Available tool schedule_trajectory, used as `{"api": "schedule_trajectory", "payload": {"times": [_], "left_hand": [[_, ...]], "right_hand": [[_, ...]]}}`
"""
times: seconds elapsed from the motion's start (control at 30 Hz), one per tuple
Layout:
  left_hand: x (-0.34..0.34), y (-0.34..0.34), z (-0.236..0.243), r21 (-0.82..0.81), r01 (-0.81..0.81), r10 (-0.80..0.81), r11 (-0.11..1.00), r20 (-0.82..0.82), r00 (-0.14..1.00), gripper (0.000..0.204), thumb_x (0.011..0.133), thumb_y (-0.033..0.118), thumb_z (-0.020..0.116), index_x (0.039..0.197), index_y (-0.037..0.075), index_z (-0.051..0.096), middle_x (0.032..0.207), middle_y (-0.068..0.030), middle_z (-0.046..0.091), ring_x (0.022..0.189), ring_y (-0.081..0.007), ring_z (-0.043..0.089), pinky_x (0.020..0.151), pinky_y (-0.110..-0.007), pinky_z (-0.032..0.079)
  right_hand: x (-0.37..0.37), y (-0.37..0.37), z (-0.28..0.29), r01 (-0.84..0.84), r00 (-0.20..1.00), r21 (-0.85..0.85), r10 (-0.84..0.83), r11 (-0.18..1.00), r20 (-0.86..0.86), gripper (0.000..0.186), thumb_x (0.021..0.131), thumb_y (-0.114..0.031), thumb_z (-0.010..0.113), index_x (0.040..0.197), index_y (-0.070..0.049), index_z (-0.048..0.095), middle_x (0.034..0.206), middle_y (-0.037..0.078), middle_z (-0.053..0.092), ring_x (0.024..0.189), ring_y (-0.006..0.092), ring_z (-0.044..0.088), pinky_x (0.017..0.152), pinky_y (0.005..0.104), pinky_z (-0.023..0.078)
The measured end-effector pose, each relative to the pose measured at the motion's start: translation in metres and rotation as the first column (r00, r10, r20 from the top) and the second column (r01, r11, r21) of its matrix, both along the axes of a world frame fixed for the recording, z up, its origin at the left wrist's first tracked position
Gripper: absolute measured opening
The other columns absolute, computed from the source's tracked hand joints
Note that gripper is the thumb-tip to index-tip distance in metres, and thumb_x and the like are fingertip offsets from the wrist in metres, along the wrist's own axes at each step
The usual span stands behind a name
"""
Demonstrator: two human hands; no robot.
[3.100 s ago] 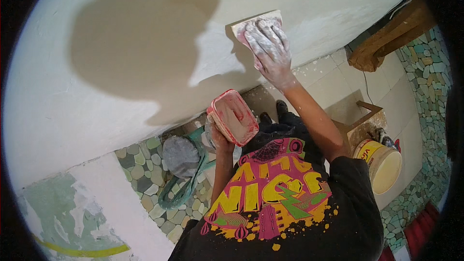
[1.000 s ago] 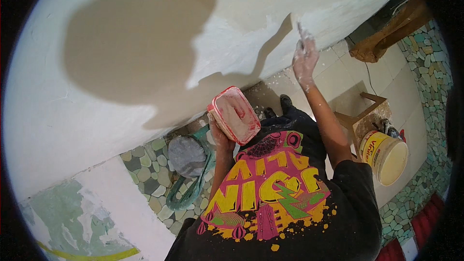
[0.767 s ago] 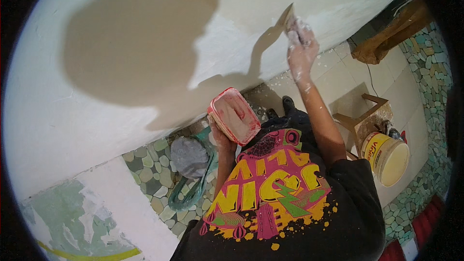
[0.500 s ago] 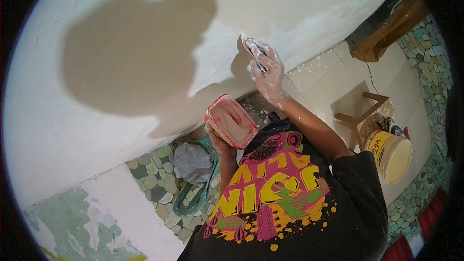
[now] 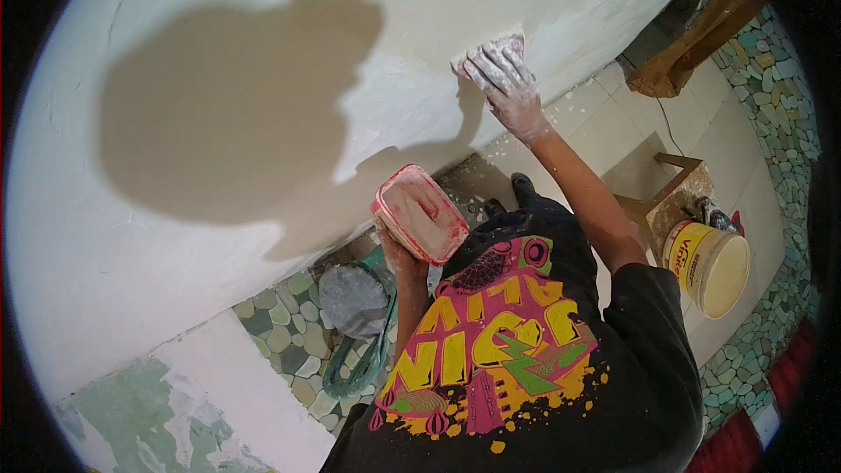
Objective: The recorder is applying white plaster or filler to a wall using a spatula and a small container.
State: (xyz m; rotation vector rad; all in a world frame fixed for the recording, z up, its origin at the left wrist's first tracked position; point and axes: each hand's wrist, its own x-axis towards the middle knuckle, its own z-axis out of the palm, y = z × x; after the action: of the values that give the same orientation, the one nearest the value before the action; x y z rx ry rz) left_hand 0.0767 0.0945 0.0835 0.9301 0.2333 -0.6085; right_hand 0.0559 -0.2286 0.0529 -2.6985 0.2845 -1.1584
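Note:
My right hand (image 5: 506, 81) is coated in white paste, its fingers laid over a thin pale scraper (image 5: 517, 39) pressed against the white wall (image 5: 429, 0). Much of the scraper is hidden under the fingers, and its exact material cannot be made out. Lower and nearer my body, my left hand (image 5: 396, 250) grips a rectangular red-rimmed tub (image 5: 401, 235) from its side. Inside the tub sits pale putty (image 5: 419, 210) with a hollow dug into it. A damp-looking, darker patch of coating shows on the wall around the scraper.
Below the tub lie a round grey lump (image 5: 353, 300) and a green hose-like loop (image 5: 335, 377) on pebble tiles (image 5: 298, 337). To the right, a wooden stool (image 5: 670, 201) stands beside a yellow-labelled bucket (image 5: 721, 276). Brown sheeting (image 5: 674, 70) sits by the wall's far end.
My right hand has swept right and slightly up along the wall, turning from edge-on to fingers spread over the scraper. My left hand holds the tub almost where it was.

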Motion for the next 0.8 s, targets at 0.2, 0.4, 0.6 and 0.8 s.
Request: {"api": "schedule_trajectory", "payload": {"times": [0.2,0.4,0.6,0.8], "left_hand": [[-0.002,0.001,0.003,-0.018,-0.001,0.001,1.000,-0.020,1.000,0.064,0.097,0.057,0.044,0.141,0.010,0.043,0.137,-0.0118,0.053,0.122,-0.0307,0.053,0.103,-0.047,0.045],[-0.010,0.006,0.000,0.039,-0.050,0.048,0.998,0.047,0.998,0.064,0.098,0.056,0.044,0.141,0.009,0.043,0.138,-0.0120,0.052,0.123,-0.0308,0.053,0.103,-0.047,0.045],[-0.016,0.006,0.011,0.062,-0.073,0.070,0.995,0.058,0.996,0.063,0.098,0.056,0.042,0.142,0.009,0.042,0.139,-0.0118,0.050,0.125,-0.0306,0.051,0.105,-0.046,0.043],[-0.017,0.009,0.003,0.042,-0.136,0.134,0.990,0.058,0.989,0.064,0.098,0.056,0.043,0.143,0.010,0.041,0.141,-0.0118,0.049,0.126,-0.0300,0.051,0.106,-0.046,0.043]], "right_hand": [[-0.039,0.013,-0.084,0.055,0.951,0.110,-0.018,0.992,-0.309,0.066,0.077,-0.003,0.063,0.141,-0.019,0.051,0.150,0.003,0.042,0.138,0.0302,0.039,0.113,0.0475,0.036],[-0.038,0.007,-0.075,0.009,0.981,0.854,-0.168,0.520,0.092,0.044,0.089,0.003,0.051,0.132,-0.006,0.058,0.140,0.015,0.052,0.124,0.0249,0.053,0.112,0.0393,0.034],[0.005,0.004,0.027,0.003,0.815,0.896,-0.521,0.444,0.255,0.031,0.096,-0.003,0.050,0.123,0.009,0.060,0.128,0.020,0.061,0.120,0.0251,0.055,0.108,0.0343,0.035],[0.026,0.102,0.069,-0.487,0.841,0.835,-0.395,-0.256,0.370,0.034,0.091,0.003,0.051,0.124,0.002,0.060,0.115,0.007,0.060,0.091,0.0061,0.056,0.069,0.0234,0.050]]}}
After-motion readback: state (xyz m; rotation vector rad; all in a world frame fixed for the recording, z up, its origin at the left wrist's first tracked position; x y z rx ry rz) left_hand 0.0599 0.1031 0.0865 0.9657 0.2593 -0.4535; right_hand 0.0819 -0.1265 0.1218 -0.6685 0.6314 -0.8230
